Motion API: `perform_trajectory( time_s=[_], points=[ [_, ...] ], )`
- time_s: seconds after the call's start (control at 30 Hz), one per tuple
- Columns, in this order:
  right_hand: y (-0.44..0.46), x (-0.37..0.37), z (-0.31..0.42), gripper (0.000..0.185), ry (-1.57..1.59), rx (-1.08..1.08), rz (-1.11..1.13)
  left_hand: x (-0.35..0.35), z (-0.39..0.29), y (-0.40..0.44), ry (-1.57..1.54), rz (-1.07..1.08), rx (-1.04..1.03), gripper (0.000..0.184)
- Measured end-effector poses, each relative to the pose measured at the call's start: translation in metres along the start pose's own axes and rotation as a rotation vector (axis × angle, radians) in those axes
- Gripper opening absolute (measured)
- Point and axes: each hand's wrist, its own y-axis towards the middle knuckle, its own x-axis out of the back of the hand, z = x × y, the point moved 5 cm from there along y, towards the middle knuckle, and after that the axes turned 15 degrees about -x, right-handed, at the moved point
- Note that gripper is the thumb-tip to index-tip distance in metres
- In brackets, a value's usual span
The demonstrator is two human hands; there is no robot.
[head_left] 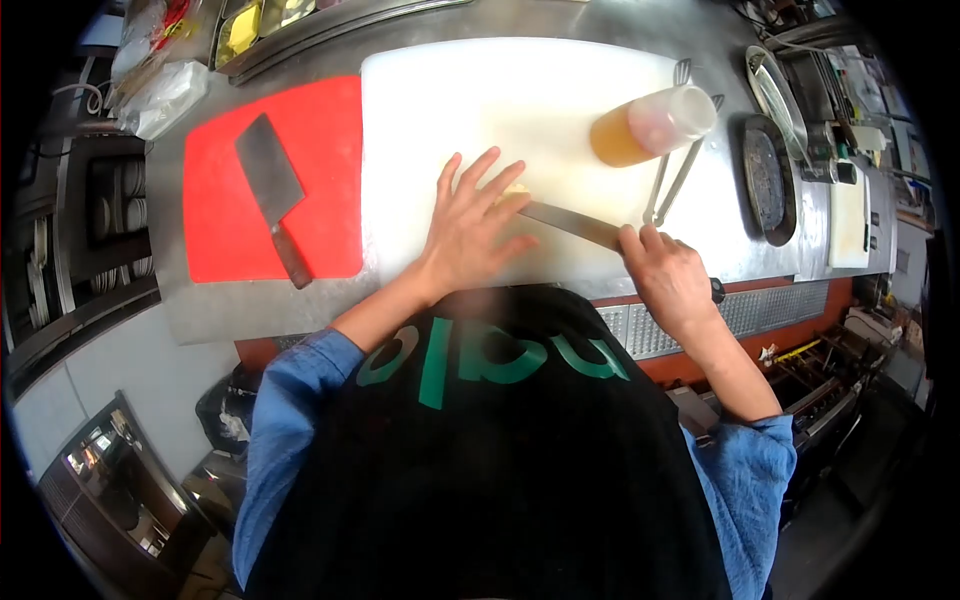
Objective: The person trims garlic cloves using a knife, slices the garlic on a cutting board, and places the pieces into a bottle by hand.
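Note:
My right hand (668, 275) is wrapped round the handle of a kitchen knife (572, 222). The blade points left across the white cutting board (450, 85), its tip close to the fingers of my left hand (472, 220). That left hand is over the board with its fingers spread, holding nothing that I can see. By its fingertips and the knife tip is a small pale yellow piece of food (515, 190), partly hidden by the fingers. A clear plastic bottle (625, 135) with amber liquid is at the board's right, beside metal tongs (682, 180).
On the left, a cleaver (268, 170) lies on a red cutting board (215, 200). Dark oval metal dishes (768, 180) stand to the right on the steel counter (720, 240). Food trays (300, 45) line the back, near a plastic bag (165, 98).

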Motion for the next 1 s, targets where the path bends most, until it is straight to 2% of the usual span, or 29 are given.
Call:
perform_trajectory(
  time_s=[0.1,0.23,0.33,0.43,0.53,0.63,0.73,0.87,1.0],
  points=[
    [-0.014,-0.006,-0.009,0.020,0.012,-0.052,0.043,-0.011,0.014,-0.017,0.009,-0.032,0.042,0.034],
    [-0.037,-0.005,-0.011,0.016,0.290,-0.168,0.087,-0.009,0.018,-0.034,-0.007,-0.122,0.037,0.024],
    [-0.048,-0.010,-0.007,0.017,0.523,-0.332,0.086,-0.003,0.030,-0.042,-0.015,-0.356,0.050,0.017],
    [-0.051,-0.038,0.010,0.019,0.663,-0.537,-0.041,0.002,0.053,-0.054,-0.114,-0.493,0.323,0.018],
    [-0.050,-0.062,0.043,0.016,0.564,-0.659,-0.031,-0.002,0.063,-0.054,-0.159,-0.474,0.327,0.021],
    [-0.048,-0.069,0.085,0.018,0.535,-0.705,0.012,-0.008,0.053,-0.048,-0.129,-0.436,0.172,0.021],
    [-0.048,-0.066,0.115,0.019,0.573,-0.707,-0.027,-0.013,0.040,-0.052,-0.341,-0.347,0.086,0.023],
    [-0.051,-0.054,0.131,0.019,0.744,-0.759,-0.079,-0.002,0.037,-0.061,-0.426,-0.409,0.096,0.016],
    [-0.061,-0.071,0.136,0.021,1.074,-0.888,-0.026,0.003,0.050,-0.062,-0.352,-0.447,0.144,0.009]
  ],
)
